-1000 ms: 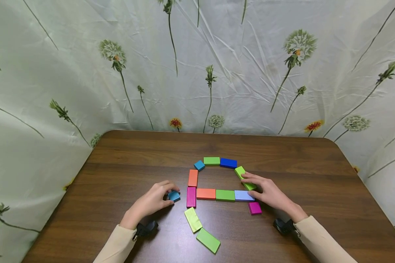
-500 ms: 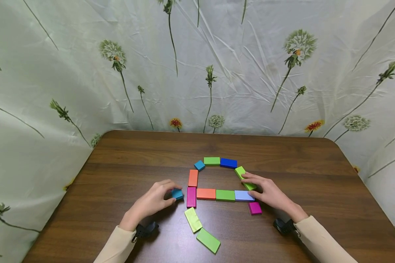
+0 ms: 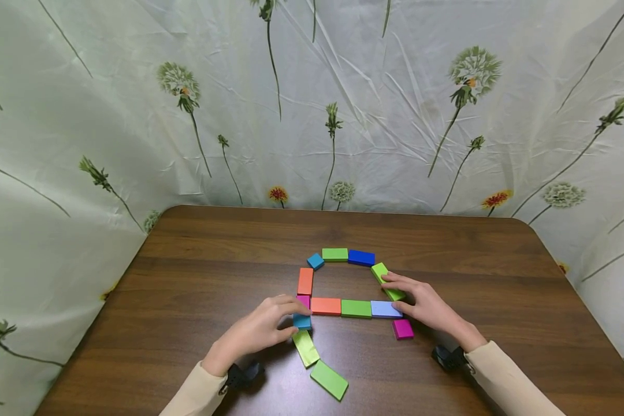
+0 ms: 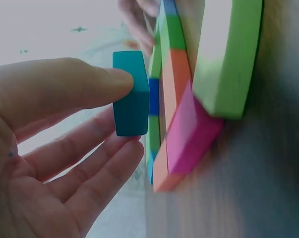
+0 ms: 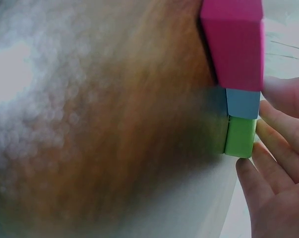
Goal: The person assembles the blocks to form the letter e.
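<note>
My left hand (image 3: 264, 325) pinches a small teal-blue block (image 4: 131, 94) between thumb and fingers. In the left wrist view the block is held up off the tabletop. From the head view it covers part of a magenta block (image 3: 303, 301) standing in the row of blocks. My right hand (image 3: 425, 303) lies with relaxed fingers by the row's right end. Its fingertips are at a long lime block (image 3: 393, 293), and the thumb is at a light blue block (image 3: 386, 309). A smaller magenta block (image 3: 403, 329) sits just below that thumb.
Several blocks form a loop: an orange block (image 3: 305, 281), a blue square block (image 3: 315, 262), a green block (image 3: 335, 255) and a dark blue block (image 3: 361, 258). A yellow-green block (image 3: 305, 349) and a green block (image 3: 329, 381) trail toward the front of the wooden table (image 3: 213, 242).
My left hand has moved right with the teal-blue block, from beside the magenta block to over it. The right hand and the laid-out blocks have stayed in place.
</note>
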`<state>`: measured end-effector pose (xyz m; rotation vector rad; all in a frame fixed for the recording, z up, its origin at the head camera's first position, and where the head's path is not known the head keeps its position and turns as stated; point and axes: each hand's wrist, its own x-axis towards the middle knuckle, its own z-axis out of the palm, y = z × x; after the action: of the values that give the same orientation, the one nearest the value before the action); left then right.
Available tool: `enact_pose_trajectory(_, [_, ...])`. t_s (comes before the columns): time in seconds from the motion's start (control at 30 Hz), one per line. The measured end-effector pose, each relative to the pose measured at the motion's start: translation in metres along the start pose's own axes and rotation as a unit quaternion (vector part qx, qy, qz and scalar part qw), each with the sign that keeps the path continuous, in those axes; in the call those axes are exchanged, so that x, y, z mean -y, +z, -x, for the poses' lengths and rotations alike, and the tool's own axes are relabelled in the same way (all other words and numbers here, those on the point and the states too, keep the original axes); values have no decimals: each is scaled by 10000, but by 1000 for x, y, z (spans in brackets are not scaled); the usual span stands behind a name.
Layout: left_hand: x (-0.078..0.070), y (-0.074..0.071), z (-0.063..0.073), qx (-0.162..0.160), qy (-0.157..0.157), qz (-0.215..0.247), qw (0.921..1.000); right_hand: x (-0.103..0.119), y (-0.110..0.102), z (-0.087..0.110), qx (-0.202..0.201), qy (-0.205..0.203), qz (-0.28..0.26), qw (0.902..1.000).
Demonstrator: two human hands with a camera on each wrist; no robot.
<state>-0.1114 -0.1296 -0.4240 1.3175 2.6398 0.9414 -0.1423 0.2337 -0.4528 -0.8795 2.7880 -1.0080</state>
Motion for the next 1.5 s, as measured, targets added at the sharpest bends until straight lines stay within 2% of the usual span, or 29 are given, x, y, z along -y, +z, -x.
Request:
enact_pose_trajectory(0.3, [-26, 20, -12, 577, 529, 178, 9968, 0, 0, 0, -7, -12, -10, 10000])
enact_pose_trajectory(0.57, [-47, 36, -21, 1119, 662, 35, 9915, -2, 1, 1, -11, 0, -1, 10000])
enact_pose_trajectory(0.93, [-67, 62, -23, 1612, 1498, -9, 9755, -3, 1, 1, -18, -33, -64, 10000])
enact_pose_trajectory(1.1, [-70, 68, -23, 1758, 1500, -69, 9729, -2, 1, 1, -21, -8, -74, 10000])
enact_pose_trajectory(1.3, [-68, 71, -22, 1812, 1358, -141, 9739, -3, 1, 1, 7, 41, -70, 10000])
enact_pose_trajectory(1.4, [-66, 72, -22, 1787, 1292, -237, 9751, -3, 1, 1, 18, 61, -95, 9999])
enact_pose_trajectory(1.5, [-65, 72, -21, 1681, 1353, -427, 9755, -2, 1, 1, 13, 67, -113, 9999])
